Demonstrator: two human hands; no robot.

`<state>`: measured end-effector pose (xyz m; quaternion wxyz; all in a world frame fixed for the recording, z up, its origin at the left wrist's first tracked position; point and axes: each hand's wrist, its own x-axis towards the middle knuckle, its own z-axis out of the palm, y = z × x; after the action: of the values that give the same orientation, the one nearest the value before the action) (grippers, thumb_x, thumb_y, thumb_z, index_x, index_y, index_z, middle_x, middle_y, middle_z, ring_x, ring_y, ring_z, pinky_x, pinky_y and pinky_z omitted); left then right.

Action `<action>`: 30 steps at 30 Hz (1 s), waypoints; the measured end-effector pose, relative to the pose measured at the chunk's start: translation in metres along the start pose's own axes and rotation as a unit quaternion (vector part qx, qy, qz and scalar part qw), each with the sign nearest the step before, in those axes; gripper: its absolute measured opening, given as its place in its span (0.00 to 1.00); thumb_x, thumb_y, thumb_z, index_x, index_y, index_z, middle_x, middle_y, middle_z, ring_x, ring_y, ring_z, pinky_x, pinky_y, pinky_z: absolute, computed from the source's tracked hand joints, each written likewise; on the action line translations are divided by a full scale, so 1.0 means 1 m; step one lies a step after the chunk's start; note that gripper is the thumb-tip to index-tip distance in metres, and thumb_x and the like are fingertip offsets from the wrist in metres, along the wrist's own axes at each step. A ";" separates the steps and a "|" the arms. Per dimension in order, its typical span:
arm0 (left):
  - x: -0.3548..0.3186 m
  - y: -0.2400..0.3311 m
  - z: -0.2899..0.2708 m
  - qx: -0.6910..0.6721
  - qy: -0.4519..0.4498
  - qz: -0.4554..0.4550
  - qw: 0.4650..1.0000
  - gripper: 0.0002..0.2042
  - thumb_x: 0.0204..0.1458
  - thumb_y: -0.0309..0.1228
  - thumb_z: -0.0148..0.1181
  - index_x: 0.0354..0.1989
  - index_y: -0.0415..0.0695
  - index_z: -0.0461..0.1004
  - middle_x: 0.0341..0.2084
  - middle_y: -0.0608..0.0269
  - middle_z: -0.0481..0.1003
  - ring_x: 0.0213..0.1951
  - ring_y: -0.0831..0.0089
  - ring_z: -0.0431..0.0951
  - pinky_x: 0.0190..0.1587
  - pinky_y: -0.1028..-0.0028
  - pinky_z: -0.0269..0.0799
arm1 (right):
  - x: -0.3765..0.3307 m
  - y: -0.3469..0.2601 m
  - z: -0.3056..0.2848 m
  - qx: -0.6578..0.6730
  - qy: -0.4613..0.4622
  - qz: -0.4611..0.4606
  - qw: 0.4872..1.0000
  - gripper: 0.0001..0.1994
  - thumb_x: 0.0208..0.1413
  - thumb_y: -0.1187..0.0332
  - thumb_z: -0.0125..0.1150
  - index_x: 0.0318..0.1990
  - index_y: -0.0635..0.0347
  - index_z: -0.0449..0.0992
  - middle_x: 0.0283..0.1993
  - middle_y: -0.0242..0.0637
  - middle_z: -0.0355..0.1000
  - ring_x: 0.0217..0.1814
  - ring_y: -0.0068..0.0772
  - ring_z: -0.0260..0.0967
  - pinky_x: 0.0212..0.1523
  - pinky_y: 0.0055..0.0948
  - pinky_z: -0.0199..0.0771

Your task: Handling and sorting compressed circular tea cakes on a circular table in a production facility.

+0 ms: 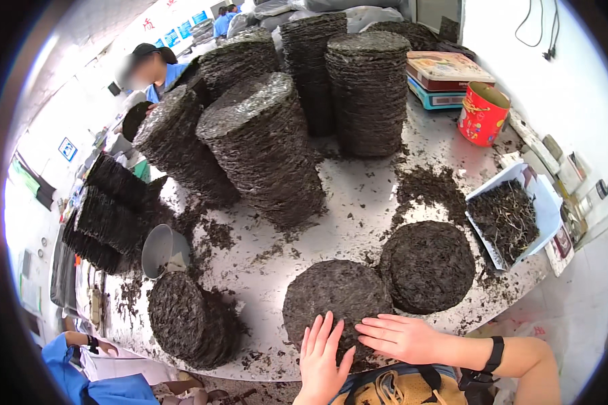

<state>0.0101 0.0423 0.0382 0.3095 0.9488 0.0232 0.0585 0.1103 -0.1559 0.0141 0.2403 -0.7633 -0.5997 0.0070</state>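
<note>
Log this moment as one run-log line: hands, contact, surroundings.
left hand: flat on dark round pressed-leaf cake | right hand: flat on same cake | beside: second dark round cake | behind: leaning cake stacks

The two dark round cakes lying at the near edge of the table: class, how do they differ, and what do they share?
1. The left cake has both hands on it, left hand and right hand; the right cake is untouched.
2. The left cake lies nearer the table edge; the right cake lies farther in, beside a white tray.
Both are flat, dark, rough discs of pressed leaf, similar in size.
</note>
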 end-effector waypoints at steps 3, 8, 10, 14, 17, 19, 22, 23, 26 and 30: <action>-0.006 -0.011 -0.001 0.003 0.038 0.019 0.999 0.24 0.45 0.28 0.64 0.54 0.41 0.70 0.59 0.51 0.66 0.64 0.49 0.60 0.65 0.52 0.52 | 0.010 0.000 -0.002 0.004 -0.002 0.001 1.000 0.20 0.56 0.63 0.53 0.54 0.62 0.70 0.63 0.43 0.64 0.66 0.38 0.61 0.65 0.38 0.61; -0.029 -0.008 -0.013 0.003 0.175 0.078 0.981 0.20 0.59 0.26 0.52 0.60 0.38 0.62 0.62 0.45 0.60 0.64 0.44 0.57 0.62 0.50 0.55 | 0.012 -0.002 0.013 0.025 0.063 0.005 0.998 0.19 0.58 0.65 0.52 0.54 0.64 0.70 0.61 0.42 0.67 0.64 0.35 0.64 0.64 0.36 0.63; -0.047 -0.011 -0.004 0.055 0.216 0.104 0.969 0.22 0.59 0.30 0.53 0.60 0.39 0.58 0.64 0.44 0.50 0.64 0.43 0.51 0.62 0.48 0.53 | 0.013 -0.003 0.018 0.084 0.100 0.040 0.991 0.18 0.58 0.66 0.54 0.54 0.63 0.71 0.60 0.41 0.68 0.62 0.36 0.66 0.61 0.35 0.66; -0.051 -0.018 0.020 -0.070 0.214 0.130 0.966 0.26 0.56 0.33 0.58 0.60 0.39 0.58 0.63 0.44 0.50 0.64 0.44 0.51 0.62 0.48 0.51 | 0.017 -0.009 -0.017 0.438 0.150 0.258 0.848 0.15 0.61 0.69 0.53 0.53 0.65 0.72 0.56 0.43 0.71 0.55 0.36 0.72 0.55 0.30 0.70; -0.031 -0.001 0.012 0.049 0.046 0.058 0.996 0.29 0.53 0.34 0.62 0.62 0.41 0.58 0.62 0.44 0.53 0.64 0.45 0.52 0.63 0.46 0.48 | 0.005 -0.015 -0.065 0.500 0.367 0.367 0.693 0.15 0.65 0.67 0.50 0.55 0.62 0.73 0.42 0.32 0.76 0.31 0.14 0.65 0.30 0.17 0.65; -0.028 0.005 0.004 0.174 -0.040 0.012 0.984 0.31 0.51 0.33 0.63 0.63 0.42 0.58 0.61 0.44 0.54 0.64 0.46 0.52 0.64 0.45 0.46 | -0.024 0.004 -0.059 0.436 0.496 0.438 0.611 0.13 0.66 0.62 0.50 0.38 0.61 0.77 0.28 0.18 0.62 0.27 0.08 0.55 0.36 0.14 0.61; -0.029 0.007 0.005 0.135 -0.034 0.007 0.990 0.32 0.50 0.33 0.63 0.64 0.44 0.58 0.60 0.45 0.56 0.64 0.46 0.53 0.65 0.44 0.43 | -0.068 0.030 -0.051 0.441 0.575 0.451 0.520 0.14 0.64 0.62 0.53 0.41 0.67 0.76 0.45 0.32 0.68 0.54 0.25 0.60 0.61 0.28 0.54; -0.028 0.009 0.005 0.135 -0.036 -0.001 0.990 0.32 0.50 0.32 0.63 0.64 0.44 0.59 0.60 0.45 0.56 0.64 0.46 0.53 0.65 0.44 0.43 | -0.081 0.036 -0.045 0.422 0.561 0.500 0.508 0.15 0.64 0.61 0.53 0.46 0.66 0.74 0.50 0.34 0.65 0.56 0.26 0.59 0.62 0.28 0.53; -0.026 0.009 0.008 0.130 -0.030 0.004 0.991 0.31 0.51 0.32 0.62 0.64 0.43 0.58 0.61 0.45 0.56 0.64 0.45 0.53 0.65 0.43 0.42 | -0.111 0.048 -0.026 0.350 0.537 0.550 0.535 0.17 0.63 0.61 0.54 0.53 0.62 0.71 0.57 0.36 0.60 0.60 0.28 0.56 0.62 0.29 0.53; -0.024 0.015 0.005 0.127 -0.033 -0.013 0.991 0.32 0.51 0.34 0.61 0.64 0.40 0.57 0.60 0.44 0.57 0.64 0.44 0.53 0.65 0.43 0.41 | -0.123 0.038 -0.031 0.292 0.490 0.536 0.623 0.14 0.64 0.61 0.51 0.53 0.56 0.71 0.63 0.38 0.53 0.63 0.26 0.52 0.60 0.29 0.55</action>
<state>-0.0134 0.0251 0.0408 0.1881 0.9814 0.0329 0.0198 0.1198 -0.2864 -0.0072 0.6625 -0.7299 0.1550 -0.0660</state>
